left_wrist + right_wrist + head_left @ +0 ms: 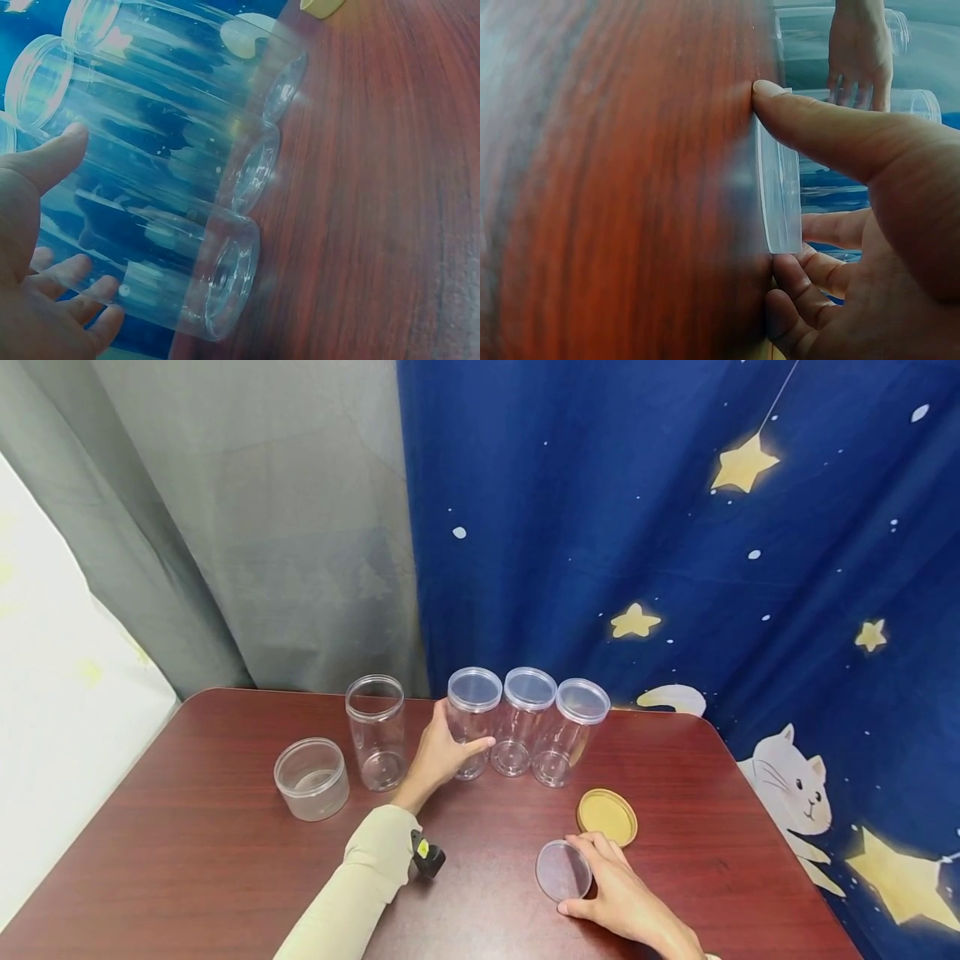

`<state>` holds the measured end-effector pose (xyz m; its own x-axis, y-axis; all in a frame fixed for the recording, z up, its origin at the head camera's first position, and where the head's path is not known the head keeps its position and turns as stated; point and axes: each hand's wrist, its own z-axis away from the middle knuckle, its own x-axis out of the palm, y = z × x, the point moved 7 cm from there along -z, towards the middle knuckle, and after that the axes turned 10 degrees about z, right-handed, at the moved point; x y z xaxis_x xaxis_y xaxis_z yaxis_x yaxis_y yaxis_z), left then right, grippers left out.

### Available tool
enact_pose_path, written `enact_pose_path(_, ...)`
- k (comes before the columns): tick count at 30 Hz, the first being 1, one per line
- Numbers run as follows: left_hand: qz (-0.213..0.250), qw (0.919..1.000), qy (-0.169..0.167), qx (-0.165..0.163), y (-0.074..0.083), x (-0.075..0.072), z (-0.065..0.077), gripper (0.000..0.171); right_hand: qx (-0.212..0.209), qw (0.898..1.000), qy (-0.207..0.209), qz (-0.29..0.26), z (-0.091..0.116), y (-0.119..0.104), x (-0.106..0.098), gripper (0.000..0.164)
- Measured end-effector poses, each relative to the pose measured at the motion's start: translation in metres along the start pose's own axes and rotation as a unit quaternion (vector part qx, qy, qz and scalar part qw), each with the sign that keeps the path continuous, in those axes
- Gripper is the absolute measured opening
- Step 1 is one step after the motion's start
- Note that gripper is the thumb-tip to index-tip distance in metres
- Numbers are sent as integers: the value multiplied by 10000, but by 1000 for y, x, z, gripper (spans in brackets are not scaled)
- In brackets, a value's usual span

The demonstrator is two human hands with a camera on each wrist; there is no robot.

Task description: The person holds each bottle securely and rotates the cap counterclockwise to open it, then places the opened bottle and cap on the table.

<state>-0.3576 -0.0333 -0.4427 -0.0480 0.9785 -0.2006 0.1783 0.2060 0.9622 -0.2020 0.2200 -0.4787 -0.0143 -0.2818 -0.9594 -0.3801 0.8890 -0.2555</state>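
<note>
On the reddish table (480, 897), the right hand (617, 892) pinches a clear lid (562, 870) by its rim, near the gold lid (606, 815); an even, gentle pinch should suit it. The left hand (441, 749) is spread around the leftmost lidded jar (474, 718) (how firmly, I cannot tell), where a light touch would spare the neighbouring jars (530, 693).

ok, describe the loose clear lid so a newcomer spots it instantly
On the red-brown table, go to the near side, right of centre, where the right hand is. The clear lid lies flat between that hand's thumb and fingers. It is see-through, unlike the gold lid just beyond, and caps nothing, unlike those on the three capped jars.
</note>
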Motion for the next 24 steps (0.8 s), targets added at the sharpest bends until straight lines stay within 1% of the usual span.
enact_pose_path(8,-54,9999,57,92,4,-8,11,89,36,10000,-54,-27,0,-1,0,81)
enact_pose_path(12,-95,9998,63,147,7,-12,21,90,34,10000,-63,-42,1,-2,-1,82)
enact_pose_path(19,-205,9990,-30,399,16,-18,42,89,116,9998,-123,-43,1,-2,-1,83)
enact_pose_path(24,-307,9986,-127,417,19,-24,56,89,52,9999,-74,55,2,-4,-2,83)
